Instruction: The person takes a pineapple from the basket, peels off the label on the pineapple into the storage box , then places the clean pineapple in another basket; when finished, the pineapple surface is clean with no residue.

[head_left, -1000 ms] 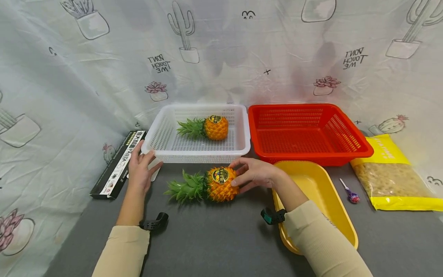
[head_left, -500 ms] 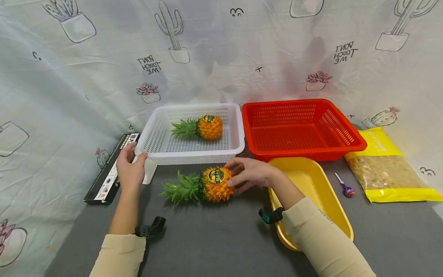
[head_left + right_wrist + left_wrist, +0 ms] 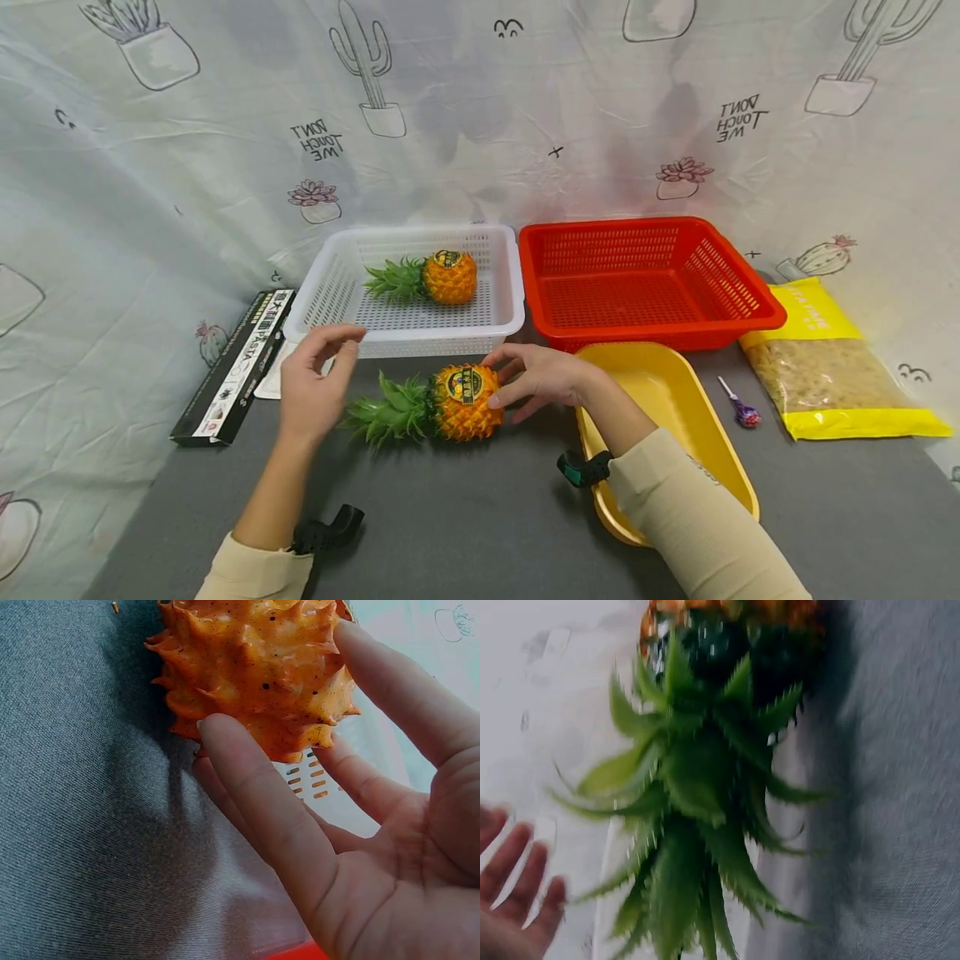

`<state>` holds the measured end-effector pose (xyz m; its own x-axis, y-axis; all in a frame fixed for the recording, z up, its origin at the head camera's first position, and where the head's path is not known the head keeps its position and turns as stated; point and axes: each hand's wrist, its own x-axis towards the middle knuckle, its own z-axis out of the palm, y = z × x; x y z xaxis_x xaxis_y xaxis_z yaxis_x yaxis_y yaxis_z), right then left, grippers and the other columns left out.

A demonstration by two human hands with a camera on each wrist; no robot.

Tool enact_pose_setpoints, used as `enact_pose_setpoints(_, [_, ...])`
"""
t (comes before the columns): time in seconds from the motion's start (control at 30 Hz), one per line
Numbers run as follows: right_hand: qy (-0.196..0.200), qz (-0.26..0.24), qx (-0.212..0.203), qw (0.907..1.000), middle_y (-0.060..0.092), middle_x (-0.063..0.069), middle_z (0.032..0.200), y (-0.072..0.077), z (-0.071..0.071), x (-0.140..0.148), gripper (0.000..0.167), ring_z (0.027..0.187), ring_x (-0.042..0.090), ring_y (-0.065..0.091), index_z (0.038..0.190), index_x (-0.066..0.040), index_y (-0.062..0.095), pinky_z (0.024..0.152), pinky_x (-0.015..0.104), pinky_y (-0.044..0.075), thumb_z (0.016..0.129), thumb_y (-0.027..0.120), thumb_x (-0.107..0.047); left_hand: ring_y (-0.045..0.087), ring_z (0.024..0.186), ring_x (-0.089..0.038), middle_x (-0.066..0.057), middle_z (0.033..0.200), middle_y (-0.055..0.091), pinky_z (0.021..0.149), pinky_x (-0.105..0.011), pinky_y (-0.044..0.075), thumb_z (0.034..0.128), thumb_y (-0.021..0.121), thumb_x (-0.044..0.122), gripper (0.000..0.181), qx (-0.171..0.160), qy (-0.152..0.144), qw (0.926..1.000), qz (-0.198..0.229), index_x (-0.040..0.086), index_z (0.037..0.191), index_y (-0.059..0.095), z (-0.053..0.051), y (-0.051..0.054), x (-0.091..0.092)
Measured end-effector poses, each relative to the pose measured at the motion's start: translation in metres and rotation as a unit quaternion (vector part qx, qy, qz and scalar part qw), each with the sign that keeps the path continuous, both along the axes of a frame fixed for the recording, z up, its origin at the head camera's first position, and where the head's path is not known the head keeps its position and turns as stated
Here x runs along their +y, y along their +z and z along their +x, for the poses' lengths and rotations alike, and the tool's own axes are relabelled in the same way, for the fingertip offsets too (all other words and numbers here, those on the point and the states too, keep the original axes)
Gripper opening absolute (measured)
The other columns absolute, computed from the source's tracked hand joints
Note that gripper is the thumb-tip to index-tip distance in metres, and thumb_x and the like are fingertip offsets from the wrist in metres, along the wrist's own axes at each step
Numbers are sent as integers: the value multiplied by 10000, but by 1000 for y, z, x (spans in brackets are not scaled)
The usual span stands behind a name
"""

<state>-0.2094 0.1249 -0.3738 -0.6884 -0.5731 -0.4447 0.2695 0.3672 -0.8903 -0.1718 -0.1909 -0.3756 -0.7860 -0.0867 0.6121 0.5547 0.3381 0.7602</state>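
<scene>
On the grey table in front of the white basket (image 3: pixel 420 343) lies an orange pineapple (image 3: pixel 467 417), its green leaves (image 3: pixel 390 410) pointing left. My right hand (image 3: pixel 543 377) has its fingers and thumb around the right end of the fruit; in the right wrist view the hand (image 3: pixel 375 847) touches the spiky skin (image 3: pixel 262 675). My left hand (image 3: pixel 318 387) hovers left of the leaves with fingers loosely bent and nothing held. The left wrist view shows the left fingers (image 3: pixel 517 877) apart from the leaves (image 3: pixel 697 795). A second pineapple (image 3: pixel 452 279) lies inside the white basket.
A red basket (image 3: pixel 555 333) stands right of the white one, with a yellow tray (image 3: pixel 675 400) in front. Farther right lie a lollipop (image 3: pixel 746 414) and a yellow bag (image 3: pixel 832 375). At the left are a black pasta box (image 3: pixel 232 367) and a white item (image 3: pixel 272 379).
My left hand has come away from the white basket's left corner and moved right, toward the leaves. The right hand has stayed at the pineapple. The head view has shifted slightly.
</scene>
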Motion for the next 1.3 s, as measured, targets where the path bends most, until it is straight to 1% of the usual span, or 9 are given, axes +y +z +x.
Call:
enact_pose_setpoints(0.07, [29, 33, 29, 10000, 466, 188, 1444, 0, 0, -1, 625, 1194, 349, 600, 1415, -144, 499, 869, 488, 619, 873, 810, -172, 644, 1101, -104, -110, 1185, 707, 975, -254, 522, 936, 666, -44, 266, -340, -425, 9950, -841, 15, 1187, 731, 5, 1, 4])
enact_pose_setpoints(0.1, [33, 54, 49, 10000, 468, 188, 1444, 1, 0, -1, 627, 1192, 347, 602, 1414, -144, 501, 868, 489, 619, 871, 812, -172, 632, 1149, -138, -104, 1247, 689, 999, -314, 521, 940, 691, 8, 306, -525, -621, 9883, -1288, 52, 1241, 717, 7, 1, 6])
enact_pose_setpoints(0.27, [12, 169, 141, 9998, 484, 187, 1444, 2, 1, -2, 633, 1166, 344, 621, 1415, -143, 509, 861, 494, 620, 865, 820, -177, 535, 1355, -318, -84, 1482, 546, 1068, -586, 460, 915, 777, 333, 620, -1266, -1176, 9304, -3233, 186, 1478, 564, 14, 8, 20])
enact_pose_setpoints(0.4, [60, 281, 249, 9993, 495, 191, 1442, 2, 1, -3, 637, 1160, 343, 626, 1413, -137, 510, 866, 495, 618, 862, 826, -186, 498, 1388, -365, -110, 1509, 515, 1090, -624, 432, 873, 804, 429, 766, -1467, -1289, 8970, -3966, 177, 1531, 505, 15, 10, 30])
enact_pose_setpoints(0.6, [200, 447, 453, 9978, 507, 191, 1443, 1, 1, -4, 627, 1208, 338, 597, 1401, -132, 508, 884, 494, 612, 863, 824, -196, 523, 1347, -345, -100, 1453, 562, 1102, -589, 431, 843, 822, 479, 823, -1437, -1331, 8660, -4601, 132, 1523, 513, 14, 9, 40])
enact_pose_setpoints(0.7, [223, 472, 493, 9974, 515, 186, 1441, 1, 1, -4, 628, 1220, 339, 591, 1400, -133, 506, 889, 497, 610, 861, 823, -200, 533, 1322, -328, -89, 1413, 583, 1095, -559, 447, 830, 837, 479, 814, -1478, -1356, 8611, -4672, 126, 1499, 537, 14, 9, 42])
enact_pose_setpoints(1.0, [341, 776, 793, 9932, 545, 152, 1428, 4, 1, -1, 630, 1279, 318, 553, 1392, -150, 528, 906, 488, 600, 855, 841, -250, 568, 1253, -284, -53, 1328, 617, 1060, -524, 473, 791, 859, 498, 772, -1456, -1367, 8597, -4703, 141, 1422, 595, 9, 9, 47])
enact_pose_setpoints(1.13, [391, 921, 879, 9911, 558, 147, 1422, 6, 0, 0, 623, 1281, 314, 554, 1380, -151, 539, 906, 495, 596, 849, 844, -266, 568, 1251, -279, -49, 1322, 616, 1061, -521, 475, 782, 863, 502, 764, -1644, -1506, 8617, -4558, 142, 1403, 601, 6, 9, 49])
enact_pose_setpoints(1.3, [428, 1038, 951, 9891, 568, 143, 1413, 8, 0, -2, 620, 1257, 307, 564, 1376, -154, 548, 903, 494, 591, 847, 843, -290, 569, 1241, -264, -31, 1317, 616, 1051, -519, 476, 803, 854, 468, 697, -1954, -1673, 8706, -4195, 168, 1386, 619, 2, 12, 45])
